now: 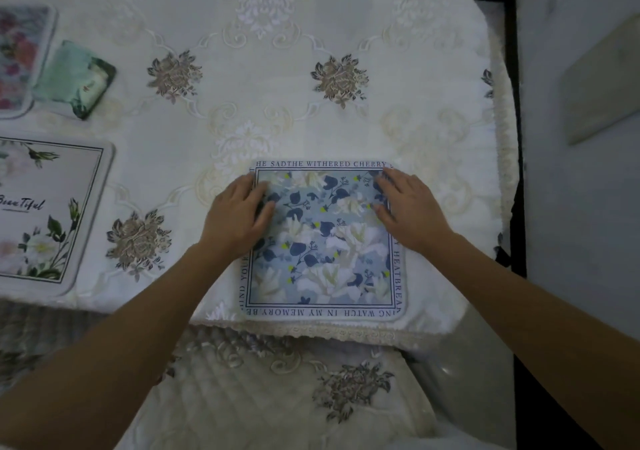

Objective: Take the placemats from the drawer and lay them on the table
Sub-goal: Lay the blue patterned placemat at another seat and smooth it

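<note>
Two hands are down on the blue placemat, which lies flat close to the near edge of the table, on the cream embroidered tablecloth. The left hand rests over the mat's left border, palm down, fingers straight and slightly spread, gripping nothing. The right hand mirrors it on the right border by the far right corner, fingers also straight and flat on the surface. Over on the left, a white placemat with green leaves and script lettering lies flat, partly cut off by the frame. Farther back on the left sits a pink placemat, with a small green mat angled right against it.
</note>
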A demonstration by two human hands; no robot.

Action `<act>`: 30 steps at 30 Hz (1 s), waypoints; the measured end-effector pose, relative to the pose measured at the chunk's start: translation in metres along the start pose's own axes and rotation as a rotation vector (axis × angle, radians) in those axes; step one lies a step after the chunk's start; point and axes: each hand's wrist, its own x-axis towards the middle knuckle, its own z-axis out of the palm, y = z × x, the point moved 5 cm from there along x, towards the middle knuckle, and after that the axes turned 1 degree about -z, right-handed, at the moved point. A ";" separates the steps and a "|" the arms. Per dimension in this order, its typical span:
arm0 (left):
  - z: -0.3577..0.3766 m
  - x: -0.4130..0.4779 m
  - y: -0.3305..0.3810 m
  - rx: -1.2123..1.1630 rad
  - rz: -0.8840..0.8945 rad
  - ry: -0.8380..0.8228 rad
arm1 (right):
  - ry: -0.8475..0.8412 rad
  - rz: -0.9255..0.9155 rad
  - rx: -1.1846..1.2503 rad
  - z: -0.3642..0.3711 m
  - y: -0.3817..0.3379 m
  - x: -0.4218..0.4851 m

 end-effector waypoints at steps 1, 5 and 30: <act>0.001 -0.007 -0.003 0.011 -0.011 -0.011 | -0.009 -0.001 -0.009 0.000 0.003 -0.007; 0.010 -0.037 0.001 0.032 -0.023 -0.049 | -0.047 0.010 -0.009 0.011 -0.002 -0.044; 0.054 -0.184 0.084 -0.064 0.262 -0.186 | -0.157 -0.313 0.045 0.053 -0.097 -0.169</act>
